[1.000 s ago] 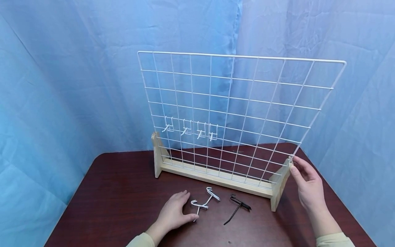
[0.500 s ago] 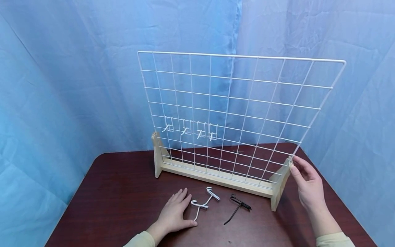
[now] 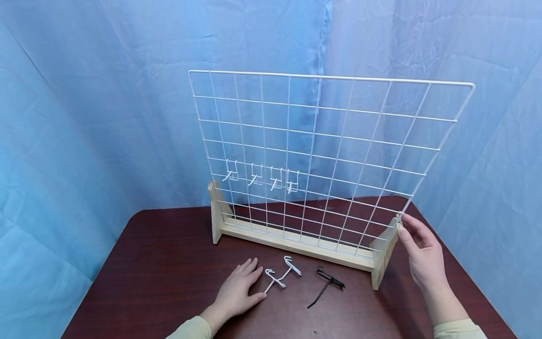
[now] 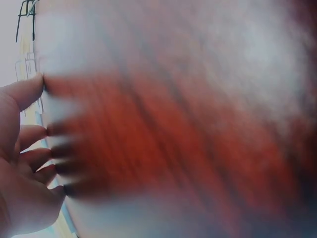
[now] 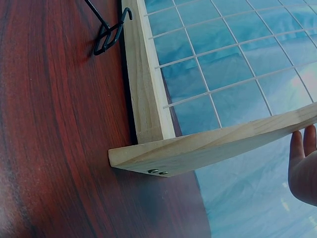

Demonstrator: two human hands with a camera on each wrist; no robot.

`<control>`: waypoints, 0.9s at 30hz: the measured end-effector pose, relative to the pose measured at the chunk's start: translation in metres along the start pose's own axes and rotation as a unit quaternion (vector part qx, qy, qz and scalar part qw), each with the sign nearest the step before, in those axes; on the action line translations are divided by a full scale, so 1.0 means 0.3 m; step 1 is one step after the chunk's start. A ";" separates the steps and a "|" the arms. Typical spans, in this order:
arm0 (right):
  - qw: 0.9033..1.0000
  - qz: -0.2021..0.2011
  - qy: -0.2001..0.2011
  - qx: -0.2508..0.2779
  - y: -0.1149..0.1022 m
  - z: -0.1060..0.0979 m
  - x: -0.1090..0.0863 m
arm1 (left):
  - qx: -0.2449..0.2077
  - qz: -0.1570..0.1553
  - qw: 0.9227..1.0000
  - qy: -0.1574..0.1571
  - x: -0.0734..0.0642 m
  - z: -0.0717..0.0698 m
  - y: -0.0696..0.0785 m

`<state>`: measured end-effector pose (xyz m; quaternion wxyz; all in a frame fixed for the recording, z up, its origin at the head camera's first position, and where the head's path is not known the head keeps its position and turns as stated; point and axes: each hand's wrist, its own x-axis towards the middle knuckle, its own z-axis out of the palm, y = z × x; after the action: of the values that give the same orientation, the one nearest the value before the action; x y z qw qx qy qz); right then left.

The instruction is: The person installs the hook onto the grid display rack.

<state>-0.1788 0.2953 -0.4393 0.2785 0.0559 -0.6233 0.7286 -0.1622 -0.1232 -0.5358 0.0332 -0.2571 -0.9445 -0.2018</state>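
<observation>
My left hand (image 3: 238,288) lies with spread fingers on the tabletop, its thumb tip touching the end of a white wire hook (image 3: 275,278). Beyond that sits a second white hook (image 3: 291,267), and further right a black hook (image 3: 329,280). My right hand (image 3: 426,256) pinches the top of the wooden stand's right upright (image 3: 384,249), at the side edge of the white wire grid panel (image 3: 330,155). Fingers of that hand show against the upright in the right wrist view. Several white hooks (image 3: 275,183) hang on the grid's left half. The left wrist view is blurred past the fingertips.
The stand's wooden crossbar (image 3: 296,244) runs behind the loose hooks. Its left upright (image 3: 216,214) stands on the dark red table (image 3: 161,263). A blue curtain (image 3: 127,117) hangs behind and at both sides.
The nearer white hook has turned and shifted slightly, its shank now slanting more. My left thumb has moved up a little and the fingers have spread. The right hand and grid have not moved.
</observation>
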 end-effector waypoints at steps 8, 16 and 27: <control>1.000 0.002 0.004 -0.005 -0.001 0.000 -0.001 | -0.061 0.022 0.997 0.036 0.009 0.015 -0.038; 1.000 0.001 0.003 -0.002 0.001 0.002 0.001 | -0.122 0.049 0.989 0.073 0.021 0.035 -0.039; 1.000 -0.001 0.001 -0.002 0.001 -0.001 0.000 | -0.179 0.042 0.976 0.116 0.039 0.062 -0.039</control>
<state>-0.1789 0.2955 -0.4396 0.2799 0.0555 -0.6240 0.7274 -0.1774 -0.1194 -0.5553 0.1049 -0.2735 -0.8711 -0.3943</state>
